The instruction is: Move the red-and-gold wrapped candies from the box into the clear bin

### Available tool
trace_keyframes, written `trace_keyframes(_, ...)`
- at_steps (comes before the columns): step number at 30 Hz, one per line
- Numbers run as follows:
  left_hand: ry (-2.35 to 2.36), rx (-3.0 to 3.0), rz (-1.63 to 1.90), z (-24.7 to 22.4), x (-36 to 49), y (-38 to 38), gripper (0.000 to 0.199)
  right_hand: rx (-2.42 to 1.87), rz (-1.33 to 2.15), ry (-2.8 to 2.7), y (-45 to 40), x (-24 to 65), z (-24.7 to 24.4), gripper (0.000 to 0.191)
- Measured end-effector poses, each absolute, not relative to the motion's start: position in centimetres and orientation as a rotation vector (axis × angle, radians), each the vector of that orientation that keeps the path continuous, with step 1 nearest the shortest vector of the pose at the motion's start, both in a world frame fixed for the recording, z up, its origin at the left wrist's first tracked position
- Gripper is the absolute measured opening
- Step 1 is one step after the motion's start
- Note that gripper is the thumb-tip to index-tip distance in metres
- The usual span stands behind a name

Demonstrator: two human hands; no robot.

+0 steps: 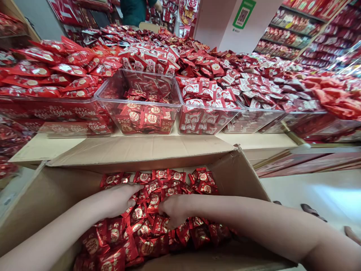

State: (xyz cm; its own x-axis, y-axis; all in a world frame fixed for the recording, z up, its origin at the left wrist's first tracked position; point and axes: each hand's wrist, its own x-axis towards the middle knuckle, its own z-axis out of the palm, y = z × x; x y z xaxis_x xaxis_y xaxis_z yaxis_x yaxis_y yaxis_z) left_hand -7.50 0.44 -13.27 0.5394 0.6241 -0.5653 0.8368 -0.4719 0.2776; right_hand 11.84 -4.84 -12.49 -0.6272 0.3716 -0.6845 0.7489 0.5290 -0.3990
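Both my hands reach down into a large open cardboard box (228, 177) holding many small red wrapped packets with round gold emblems. My left hand (120, 199) rests on the packets left of the middle, its fingers apart and its thumb near a packet (138, 213). Just to the right, the curled fingers of my right hand (176, 209) pinch the edge of a red packet (153, 201) that stands tilted above the others. Some fingertips of both hands are hidden among the wrappers.
Behind the box, a pale counter (262, 140) bears a row of clear bins. One clear bin (138, 102) is partly filled with similar red packets; its neighbours are heaped high. At the back stands a person in a dark green sleeve (132, 13). Shoes (313, 211) show on the floor at right.
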Motion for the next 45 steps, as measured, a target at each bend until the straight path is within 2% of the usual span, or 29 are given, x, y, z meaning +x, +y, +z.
trace_keyframes(4, 1.182, 2.229, -0.507, -13.2, -7.5, 0.4, 0.053, 1.029, -0.872, 2.358, -6.2, 11.5, -13.3, 0.065)
trace_keyframes(8, 1.163, 2.169, -0.450, -12.6, -7.6, 0.4, 0.053, 1.038, -0.877, 2.456, -6.6, 11.3, -13.5, 0.049)
trace_keyframes(11, 1.095, 2.081, -0.377, -11.4, -7.4, 0.2, 0.050, 1.213, -1.273, 2.399, -5.2, 11.8, -12.0, 0.041)
trace_keyframes(15, 0.877, 1.877, -0.279, -9.4, -6.8, -0.3, 0.025, 1.541, -2.052, 2.196, -3.3, 12.5, -9.8, 0.044)
trace_keyframes(17, 0.817, 1.781, -0.210, -8.6, -6.3, -0.5, 0.021, 1.549, -2.383, 2.055, -2.9, 12.8, -9.1, 0.044)
trace_keyframes(20, 0.816, 1.694, -0.101, -7.8, -5.5, -0.9, 0.025, 1.539, -2.653, 1.925, -2.9, 13.1, -8.6, 0.041)
trace_keyframes(22, 0.832, 1.655, -0.033, -7.1, -5.0, -1.3, 0.026, 1.578, -2.710, 1.898, -3.0, 13.2, -8.4, 0.033)
trace_keyframes(25, 0.849, 1.586, 0.072, -6.3, -4.7, -1.8, 0.025, 1.731, -2.535, 1.979, -3.2, 13.3, -7.6, 0.018)
trace_keyframes(29, 0.830, 1.463, 0.103, -6.1, -5.5, -1.9, 0.035, 1.775, -1.936, 2.585, -2.8, 14.0, -3.6, 0.009)
trace_keyframes(33, 0.852, 1.539, 0.098, -7.2, -6.4, -1.5, 0.043, 1.831, -1.178, 3.369, 0.5, 14.7, 3.1, 0.012)
trace_keyframes(37, 0.902, 1.653, 0.058, -8.5, -6.5, -1.2, 0.040, 1.930, -0.534, 3.487, 6.9, 13.8, 6.9, 0.019)
trace_keyframes(39, 0.926, 1.672, 0.049, -8.9, -6.5, -1.2, 0.040, 1.838, -0.507, 3.333, 9.9, 12.8, 7.1, 0.018)
trace_keyframes(45, 0.990, 1.771, 0.028, -9.4, -7.0, -1.3, 0.037, 1.534, -0.738, 2.818, 14.8, 10.6, 5.3, 0.023)
